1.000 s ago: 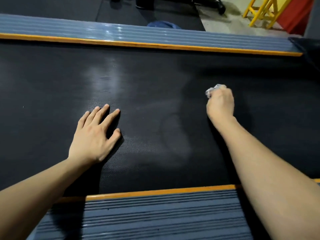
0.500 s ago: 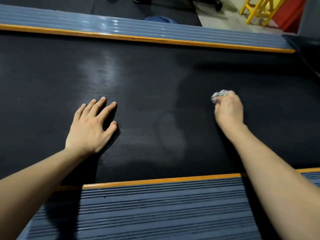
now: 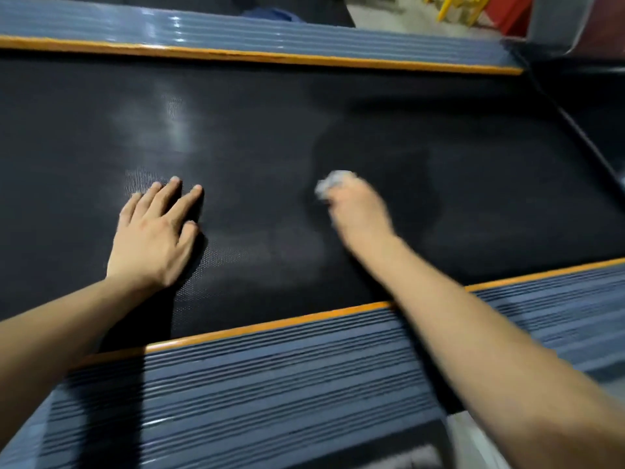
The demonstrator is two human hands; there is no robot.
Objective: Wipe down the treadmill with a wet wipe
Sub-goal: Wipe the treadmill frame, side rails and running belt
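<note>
The treadmill's black textured belt (image 3: 406, 130) fills the middle of the view, with ribbed grey side rails edged in orange near me (image 3: 270, 384) and at the far side (image 3: 236, 32). My right hand (image 3: 358, 211) is closed on a crumpled white wet wipe (image 3: 333, 184), pressed onto the belt right of centre; it is blurred by motion. My left hand (image 3: 155, 235) lies flat on the belt to the left, fingers spread, holding nothing. Damp, darker streaks show on the belt around the wipe.
Beyond the far rail are a dark floor mat, a blue object (image 3: 270, 13), a yellow frame (image 3: 456, 8) and something red (image 3: 507, 11) at the top right. A dark treadmill edge (image 3: 581, 130) runs along the right side.
My right hand has swept the wipe leftward and toward me across the belt. The left hand stays planted. The view has tilted and shifted slightly.
</note>
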